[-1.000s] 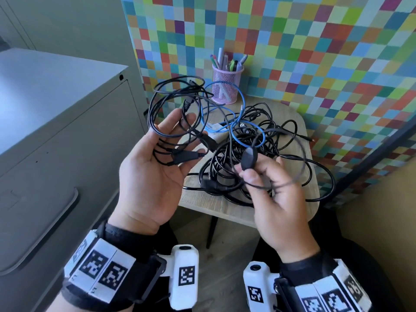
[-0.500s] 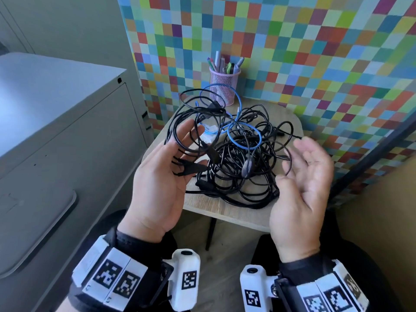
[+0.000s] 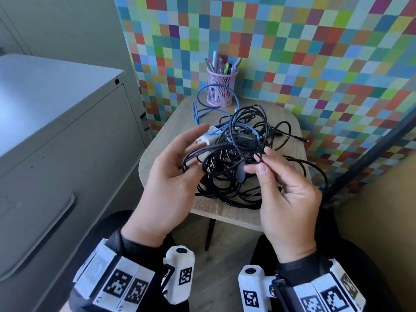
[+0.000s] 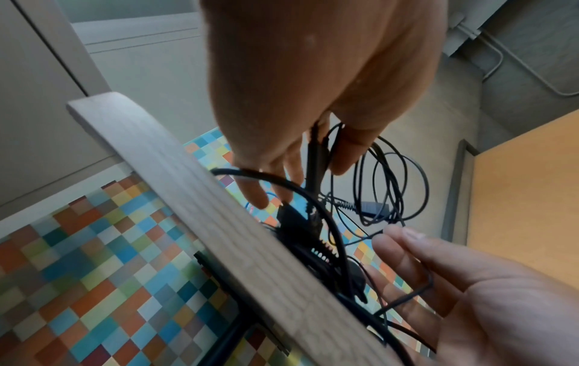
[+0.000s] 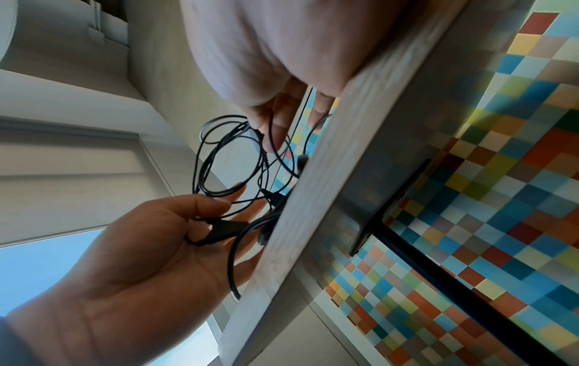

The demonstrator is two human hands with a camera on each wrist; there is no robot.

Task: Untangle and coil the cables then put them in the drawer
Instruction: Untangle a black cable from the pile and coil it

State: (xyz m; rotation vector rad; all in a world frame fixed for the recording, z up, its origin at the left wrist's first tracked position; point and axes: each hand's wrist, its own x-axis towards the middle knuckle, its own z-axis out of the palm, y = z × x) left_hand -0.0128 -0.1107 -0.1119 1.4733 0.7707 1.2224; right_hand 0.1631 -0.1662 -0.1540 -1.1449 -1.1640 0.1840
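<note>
My right hand (image 3: 286, 197) pinches one thin black loop (image 3: 258, 157) just above the tangle (image 3: 227, 176); my left hand (image 3: 171, 174), nearer the tangle's left side, grips several strands.

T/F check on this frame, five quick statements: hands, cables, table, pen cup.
1. The right hand pinches a thin black cable. True.
2. The left hand is empty. False: black cable loops run through its fingers.
3. The blue cable lies on the floor. False: it lies on the wooden table, partly under the black tangle.
4. The pink mesh pen cup stands upright at the table's far edge. True.
5. The black cables are neatly coiled. False: they form a tangled heap.
</note>
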